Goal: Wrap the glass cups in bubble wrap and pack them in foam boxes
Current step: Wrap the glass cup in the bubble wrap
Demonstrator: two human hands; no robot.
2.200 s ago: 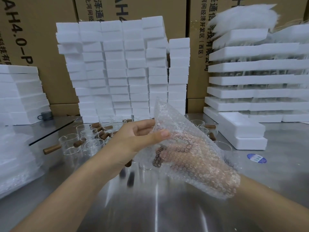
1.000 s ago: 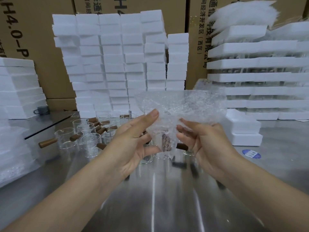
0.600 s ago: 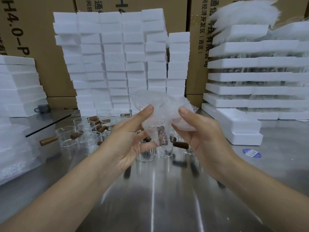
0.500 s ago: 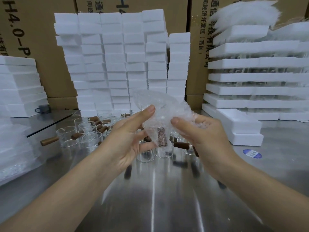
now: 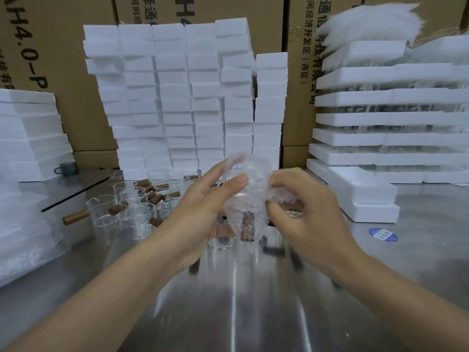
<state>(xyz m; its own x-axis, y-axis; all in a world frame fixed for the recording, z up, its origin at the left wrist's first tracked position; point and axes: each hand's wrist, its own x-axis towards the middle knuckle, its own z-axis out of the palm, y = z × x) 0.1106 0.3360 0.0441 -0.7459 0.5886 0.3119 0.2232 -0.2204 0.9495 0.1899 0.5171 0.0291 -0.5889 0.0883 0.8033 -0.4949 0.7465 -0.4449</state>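
Two hands held one glass cup (image 5: 247,228) in the air, just in front of the bare cups (image 5: 137,214): the left hand (image 5: 203,207) curled around its bubble wrap (image 5: 250,174), and the right hand (image 5: 307,212) pinched the loose end. The wrapping looked almost done, so next the end likely needed tucking in before the cup went to the foam box (image 5: 360,189) right of the bare cups. The table (image 5: 241,313) in front of the bare cups had room, but those cups stood close below.

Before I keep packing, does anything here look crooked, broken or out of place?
No breakage visible. The foam blocks behind the glass cups are stacked unevenly, with layers jutting out of line, so the pile may be unsteady.
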